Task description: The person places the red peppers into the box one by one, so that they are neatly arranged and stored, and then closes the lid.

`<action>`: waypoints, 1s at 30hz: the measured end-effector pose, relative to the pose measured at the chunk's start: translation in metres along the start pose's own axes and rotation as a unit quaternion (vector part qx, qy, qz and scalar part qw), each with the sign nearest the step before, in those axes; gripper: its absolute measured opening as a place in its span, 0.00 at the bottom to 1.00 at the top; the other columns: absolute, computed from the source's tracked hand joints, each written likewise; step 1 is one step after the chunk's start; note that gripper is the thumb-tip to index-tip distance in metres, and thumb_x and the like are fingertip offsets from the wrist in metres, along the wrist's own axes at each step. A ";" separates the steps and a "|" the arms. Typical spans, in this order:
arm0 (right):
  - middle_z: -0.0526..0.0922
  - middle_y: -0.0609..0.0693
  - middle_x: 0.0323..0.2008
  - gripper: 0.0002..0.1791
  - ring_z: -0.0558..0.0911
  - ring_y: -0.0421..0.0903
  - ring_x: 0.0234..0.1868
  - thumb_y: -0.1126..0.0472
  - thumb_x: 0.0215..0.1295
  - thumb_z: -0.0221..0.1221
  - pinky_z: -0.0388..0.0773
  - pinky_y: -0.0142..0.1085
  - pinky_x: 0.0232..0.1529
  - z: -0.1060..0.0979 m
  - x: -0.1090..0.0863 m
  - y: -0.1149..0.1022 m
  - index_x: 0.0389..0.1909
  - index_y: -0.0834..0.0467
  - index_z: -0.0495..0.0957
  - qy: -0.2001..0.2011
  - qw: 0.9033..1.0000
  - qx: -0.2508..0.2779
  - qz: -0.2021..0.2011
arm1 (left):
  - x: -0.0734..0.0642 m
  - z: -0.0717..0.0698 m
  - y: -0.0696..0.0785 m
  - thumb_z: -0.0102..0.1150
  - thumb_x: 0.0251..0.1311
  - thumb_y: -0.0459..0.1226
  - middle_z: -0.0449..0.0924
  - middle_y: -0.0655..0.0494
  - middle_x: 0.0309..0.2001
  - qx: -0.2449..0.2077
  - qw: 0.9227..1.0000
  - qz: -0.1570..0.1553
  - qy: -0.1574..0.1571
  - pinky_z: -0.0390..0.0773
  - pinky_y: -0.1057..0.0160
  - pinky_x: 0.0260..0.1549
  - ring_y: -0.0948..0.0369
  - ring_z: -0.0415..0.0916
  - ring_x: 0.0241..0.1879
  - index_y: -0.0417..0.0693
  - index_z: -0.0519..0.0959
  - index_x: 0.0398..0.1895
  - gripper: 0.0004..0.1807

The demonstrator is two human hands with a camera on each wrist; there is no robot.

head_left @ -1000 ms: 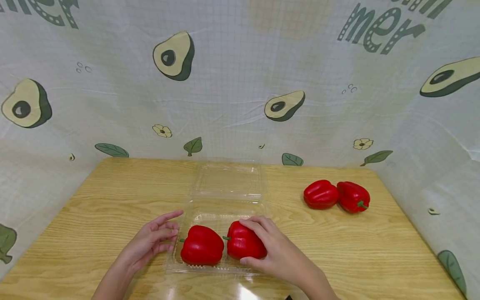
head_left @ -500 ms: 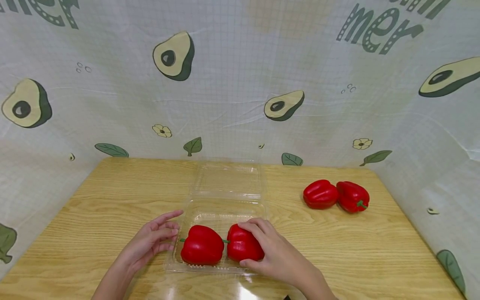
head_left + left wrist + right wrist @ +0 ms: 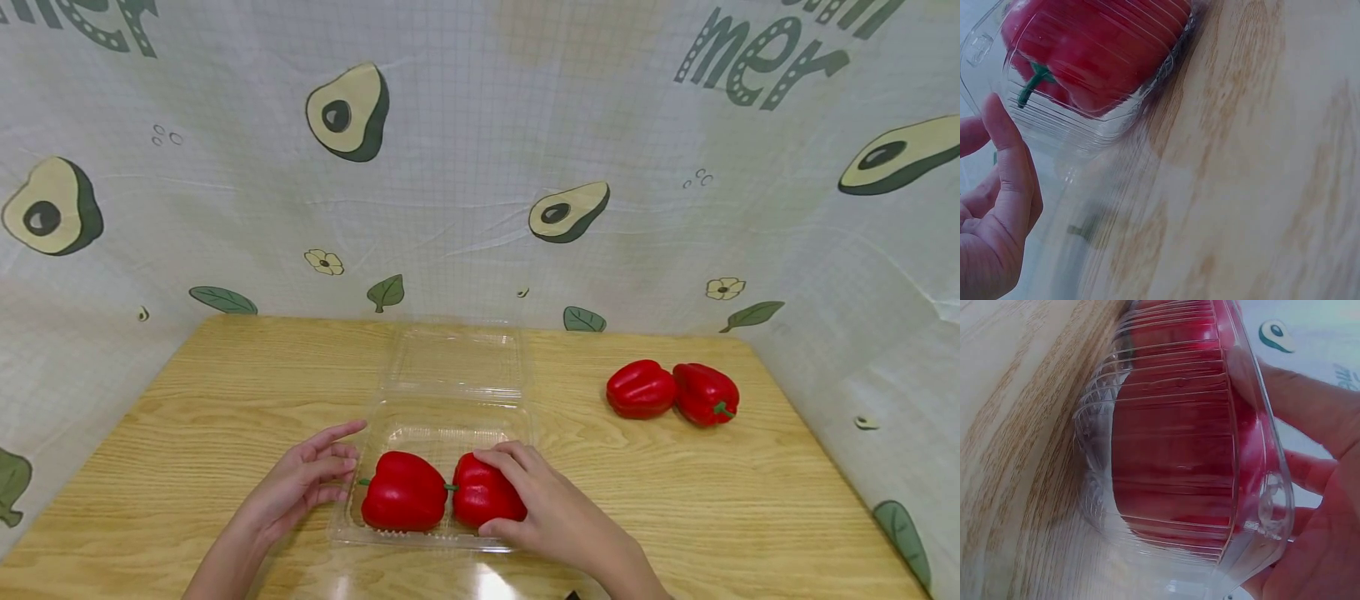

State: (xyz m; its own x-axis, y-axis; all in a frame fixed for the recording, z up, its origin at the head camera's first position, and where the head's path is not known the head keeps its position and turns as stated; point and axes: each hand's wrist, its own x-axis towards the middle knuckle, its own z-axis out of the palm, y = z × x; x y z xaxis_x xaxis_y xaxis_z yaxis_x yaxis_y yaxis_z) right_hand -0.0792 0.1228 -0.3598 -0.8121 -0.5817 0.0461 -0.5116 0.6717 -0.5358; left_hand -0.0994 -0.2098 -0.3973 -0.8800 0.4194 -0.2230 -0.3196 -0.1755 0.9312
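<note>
A clear plastic clamshell container (image 3: 420, 538) lies open on the table, its lid (image 3: 457, 358) folded toward the wall. Two red bell peppers lie side by side in its base. My right hand (image 3: 543, 500) grips the right bell pepper (image 3: 483, 493), thumb on the near side and fingers over the top. That pepper's green stem points left at the left bell pepper (image 3: 403, 493). Beside the container's left edge is my left hand (image 3: 307, 479), fingers loosely bent, holding nothing. In the left wrist view a fingertip of the left hand (image 3: 1000, 200) is right at the clear rim.
Farther back on the right, two more red bell peppers (image 3: 641, 389) rest against each other on the wooden table (image 3: 247, 375). A cloth printed with avocados (image 3: 480, 167) hangs behind and along both sides.
My right hand has shifted slightly toward me and left with the right pepper, which sits lower in the container, its stem against the left pepper. The left hand has not moved.
</note>
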 end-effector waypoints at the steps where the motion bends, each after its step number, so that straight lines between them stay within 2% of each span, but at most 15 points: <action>1: 0.68 0.41 0.57 0.37 0.71 0.41 0.54 0.45 0.52 0.66 0.79 0.35 0.46 0.000 0.000 0.000 0.64 0.44 0.63 -0.004 1.000 0.001 0.003 | 0.000 0.000 0.000 0.50 0.63 0.31 0.73 0.61 0.41 0.000 1.000 -0.001 0.001 0.79 0.69 0.33 0.68 0.75 0.33 0.62 0.69 0.60 0.24; 9: 0.69 0.41 0.56 0.35 0.71 0.43 0.55 0.41 0.54 0.62 0.79 0.38 0.47 0.000 0.000 0.001 0.63 0.44 0.65 -0.016 1.000 0.002 0.011 | 0.000 0.000 0.000 0.51 0.63 0.31 0.73 0.61 0.41 0.005 1.000 -0.004 0.007 0.79 0.69 0.33 0.68 0.75 0.33 0.62 0.69 0.60 0.24; 18: 0.69 0.41 0.56 0.33 0.70 0.42 0.54 0.42 0.55 0.62 0.79 0.35 0.45 -0.001 -0.001 0.001 0.62 0.42 0.65 -0.025 1.000 0.009 0.008 | 0.000 0.000 0.000 0.51 0.63 0.31 0.74 0.60 0.41 0.004 1.000 -0.003 0.006 0.80 0.70 0.33 0.67 0.75 0.32 0.63 0.70 0.59 0.23; 30: 0.69 0.41 0.57 0.32 0.70 0.43 0.56 0.43 0.57 0.60 0.79 0.37 0.47 -0.001 -0.002 0.002 0.63 0.40 0.64 -0.030 1.000 -0.004 0.005 | 0.001 0.000 -0.001 0.51 0.63 0.31 0.74 0.60 0.41 0.003 1.000 -0.003 0.005 0.79 0.69 0.33 0.67 0.75 0.33 0.64 0.70 0.58 0.23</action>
State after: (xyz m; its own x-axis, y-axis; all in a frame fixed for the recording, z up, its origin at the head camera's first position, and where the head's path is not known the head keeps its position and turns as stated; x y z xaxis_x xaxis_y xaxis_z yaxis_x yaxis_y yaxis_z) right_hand -0.0786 0.1262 -0.3605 -0.7983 -0.6022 -0.0100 -0.5066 0.6803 -0.5298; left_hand -0.0993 -0.2091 -0.3985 -0.8812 0.4123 -0.2313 -0.3232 -0.1684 0.9312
